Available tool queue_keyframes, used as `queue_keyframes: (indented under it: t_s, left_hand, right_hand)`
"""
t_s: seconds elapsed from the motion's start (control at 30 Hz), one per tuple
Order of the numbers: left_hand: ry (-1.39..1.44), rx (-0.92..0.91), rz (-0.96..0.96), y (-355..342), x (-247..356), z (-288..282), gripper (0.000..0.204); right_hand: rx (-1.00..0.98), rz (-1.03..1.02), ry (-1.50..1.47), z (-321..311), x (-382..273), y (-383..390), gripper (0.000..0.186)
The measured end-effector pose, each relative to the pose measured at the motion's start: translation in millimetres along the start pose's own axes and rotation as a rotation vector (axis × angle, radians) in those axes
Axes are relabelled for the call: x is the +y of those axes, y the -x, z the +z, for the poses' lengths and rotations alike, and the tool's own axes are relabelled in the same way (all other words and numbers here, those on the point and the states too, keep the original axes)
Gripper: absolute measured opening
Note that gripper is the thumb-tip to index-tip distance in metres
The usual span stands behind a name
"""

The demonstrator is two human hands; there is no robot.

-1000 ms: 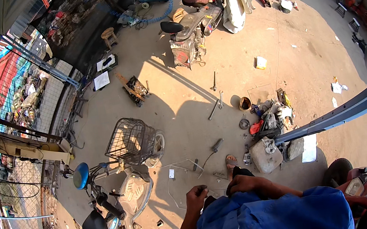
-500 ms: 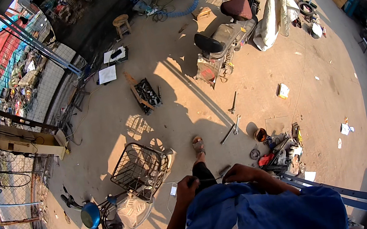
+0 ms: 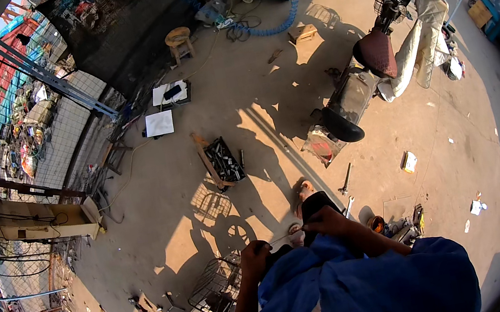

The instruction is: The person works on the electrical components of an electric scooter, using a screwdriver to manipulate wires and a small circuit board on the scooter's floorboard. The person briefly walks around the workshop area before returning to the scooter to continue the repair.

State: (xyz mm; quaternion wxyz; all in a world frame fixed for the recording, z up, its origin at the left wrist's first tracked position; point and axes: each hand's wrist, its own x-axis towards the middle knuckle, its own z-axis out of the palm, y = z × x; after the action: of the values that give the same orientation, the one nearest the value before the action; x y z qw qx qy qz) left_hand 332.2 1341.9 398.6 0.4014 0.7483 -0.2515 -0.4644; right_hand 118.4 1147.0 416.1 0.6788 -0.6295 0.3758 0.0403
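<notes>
My left hand (image 3: 254, 258) is closed, holding one end of a thin light strand (image 3: 282, 238). My right hand (image 3: 326, 221) pinches the other end, a little farther forward. The strand runs nearly straight between them in front of my blue clothing; whether it is wire or cord cannot be made out. Beyond my hands, my sandalled feet show on the concrete. Ahead to the right stands an electric scooter (image 3: 353, 102) with a dark seat and a maroon-covered part. Left of it on the ground is a tray of tools (image 3: 223, 162).
A wire basket (image 3: 214, 289) on another two-wheeler stands close at lower left. Wrenches (image 3: 349, 205) lie to the right of my feet, near a pile of parts (image 3: 401, 228). Farther off are a wooden stool (image 3: 178, 38), a blue coiled hose (image 3: 275, 29) and white sheets (image 3: 159, 123).
I have stepped forward: the tool tray and scooter are nearer, and the wire basket has slid toward the lower edge of the view. Both hands keep hold of the strand.
</notes>
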Motion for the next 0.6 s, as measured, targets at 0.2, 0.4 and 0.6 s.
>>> queue_keyframes:
  t_s: [0.2,0.4,0.6]
  left_hand:
    - [0.086,0.023,-0.038,-113,58,-20,0.019]
    - [0.04,-0.056,-0.042,-237,144,-34,0.016]
    - [-0.085,-0.135,-0.005,-363,232,-44,0.015]
  right_hand:
    - [-0.003,0.115,-0.223,-63,-65,-113,0.023]
    - [0.15,0.127,-0.636,-131,-113,-224,0.027]
    - [0.21,0.138,-0.549,-216,-181,-306,0.031]
